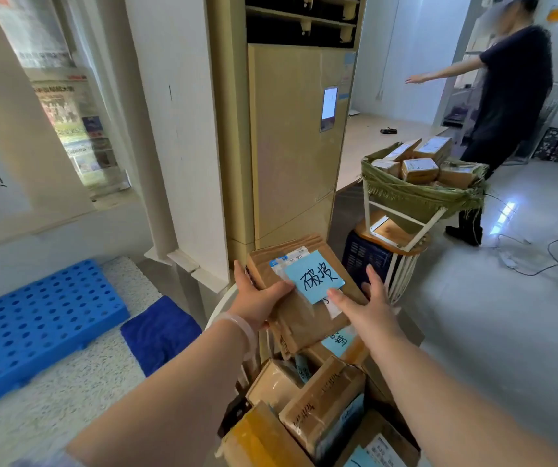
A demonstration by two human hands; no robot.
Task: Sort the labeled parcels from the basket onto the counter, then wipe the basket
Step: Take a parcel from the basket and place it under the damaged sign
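Gripping the brown parcel [299, 326] by its left edge, the left hand [258, 299] holds it at frame centre above the basket [218, 306]; the right hand [369, 306], fingers straight, touches its right side beside the blue note [314, 276].

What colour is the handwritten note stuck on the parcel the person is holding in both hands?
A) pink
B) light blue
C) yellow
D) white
B: the note on the brown parcel, which the left hand grips and the right hand touches, is light blue with dark handwriting.
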